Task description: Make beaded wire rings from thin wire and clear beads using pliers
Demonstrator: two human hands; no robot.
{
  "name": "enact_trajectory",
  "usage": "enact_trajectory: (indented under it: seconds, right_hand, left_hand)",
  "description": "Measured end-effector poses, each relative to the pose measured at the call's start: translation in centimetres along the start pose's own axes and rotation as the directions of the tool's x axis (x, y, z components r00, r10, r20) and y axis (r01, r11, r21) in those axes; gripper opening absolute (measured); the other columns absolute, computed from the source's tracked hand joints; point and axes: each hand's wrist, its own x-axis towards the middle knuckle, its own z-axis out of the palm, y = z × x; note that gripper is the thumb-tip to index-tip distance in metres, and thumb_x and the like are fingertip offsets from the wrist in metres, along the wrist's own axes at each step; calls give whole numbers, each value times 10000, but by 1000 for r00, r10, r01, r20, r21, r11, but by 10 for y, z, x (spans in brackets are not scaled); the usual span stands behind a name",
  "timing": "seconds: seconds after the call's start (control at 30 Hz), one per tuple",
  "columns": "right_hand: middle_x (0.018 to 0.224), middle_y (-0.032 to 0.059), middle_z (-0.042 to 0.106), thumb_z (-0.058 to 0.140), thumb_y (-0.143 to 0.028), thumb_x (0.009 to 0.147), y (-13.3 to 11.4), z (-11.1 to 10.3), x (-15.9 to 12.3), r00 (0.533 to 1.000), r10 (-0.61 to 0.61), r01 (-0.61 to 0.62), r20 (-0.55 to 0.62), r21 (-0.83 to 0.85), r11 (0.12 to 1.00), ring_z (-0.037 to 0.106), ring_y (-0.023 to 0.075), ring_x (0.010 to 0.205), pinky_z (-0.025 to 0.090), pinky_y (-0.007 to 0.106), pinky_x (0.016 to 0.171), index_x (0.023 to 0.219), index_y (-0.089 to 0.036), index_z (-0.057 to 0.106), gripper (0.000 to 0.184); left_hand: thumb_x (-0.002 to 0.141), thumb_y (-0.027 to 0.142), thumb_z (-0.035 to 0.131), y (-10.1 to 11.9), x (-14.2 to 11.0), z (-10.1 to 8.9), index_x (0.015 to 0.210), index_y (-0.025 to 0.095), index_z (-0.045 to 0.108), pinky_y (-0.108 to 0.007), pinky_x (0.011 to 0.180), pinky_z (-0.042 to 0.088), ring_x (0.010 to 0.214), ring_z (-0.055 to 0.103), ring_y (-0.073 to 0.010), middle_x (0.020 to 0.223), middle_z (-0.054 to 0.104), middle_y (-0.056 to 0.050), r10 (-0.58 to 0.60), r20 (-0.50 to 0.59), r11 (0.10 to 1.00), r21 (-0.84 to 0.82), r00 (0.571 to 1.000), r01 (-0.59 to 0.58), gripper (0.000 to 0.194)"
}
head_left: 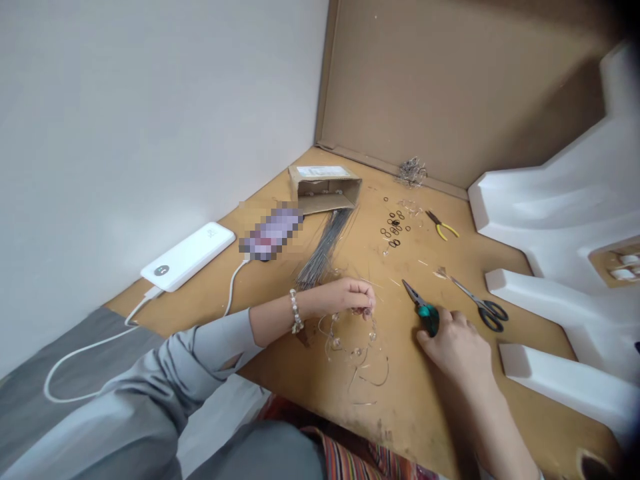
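Observation:
My left hand, with a beaded bracelet at its wrist, is closed in a pinch on a strand of wire with clear beads. The strand curves below the fingers over the table. My right hand is wrapped round the green handles of needle-nose pliers, whose dark jaws point away toward the upper left. Black-handled scissors lie just right of the pliers. A bundle of straight grey wires lies beyond my left hand.
An open cardboard box stands behind the wires. Black rings, yellow-handled pliers and a tangle of wire lie at the back. A white power bank is cabled to a blurred phone. White foam borders the right.

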Motion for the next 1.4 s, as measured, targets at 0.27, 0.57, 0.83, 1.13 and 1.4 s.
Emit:
enact_trajectory:
  seconds: [0.27, 0.57, 0.83, 1.13, 1.4]
  right_hand:
    - [812, 33, 673, 477, -316, 762, 25, -8, -11, 939, -304, 166, 158, 568, 806, 644, 193, 695, 495, 298, 641, 1069, -204, 561, 337]
    - [1038, 77, 643, 509, -173, 671, 26, -41, -32, 876, -481, 448, -22, 403, 798, 639, 217, 900, 523, 354, 780, 1129, -234, 576, 467]
    - [988, 83, 640, 550, -215, 693, 18, -50, -39, 846, -505, 531, -170, 191, 826, 626, 232, 843, 514, 356, 704, 1118, -237, 591, 428]
    - [945, 77, 649, 542, -216, 691, 16, -52, -39, 834, -513, 545, -203, 159, 823, 624, 224, 788, 497, 345, 659, 1066, -241, 610, 382]
    - [934, 51, 662, 534, -231, 711, 17, -51, -38, 841, -509, 537, -184, 165, 828, 653, 214, 768, 506, 314, 572, 1048, -247, 604, 345]
  left_hand:
    - [762, 198, 484, -1, 0, -2, 639, 141, 571, -209, 598, 363, 636, 506, -92, 673, 614, 5, -26, -54, 993, 116, 998, 32, 160]
    - [755, 142, 497, 2, -4, 2, 659, 138, 557, -198, 626, 394, 641, 524, -86, 660, 599, 15, 109, -47, 955, 281, 993, -92, 113]
    - [773, 173, 499, 6, -7, 4, 670, 130, 559, -193, 615, 376, 631, 485, -78, 651, 572, 16, 109, 25, 951, 287, 994, -112, 127]
    - [767, 170, 487, 3, -6, 2, 669, 135, 544, -205, 616, 372, 620, 476, -83, 646, 551, 19, 114, 53, 950, 285, 992, -125, 119]
    - [752, 144, 478, 4, -5, 3, 658, 133, 526, -213, 637, 381, 648, 498, -91, 672, 571, 6, 96, 71, 960, 258, 993, -111, 106]
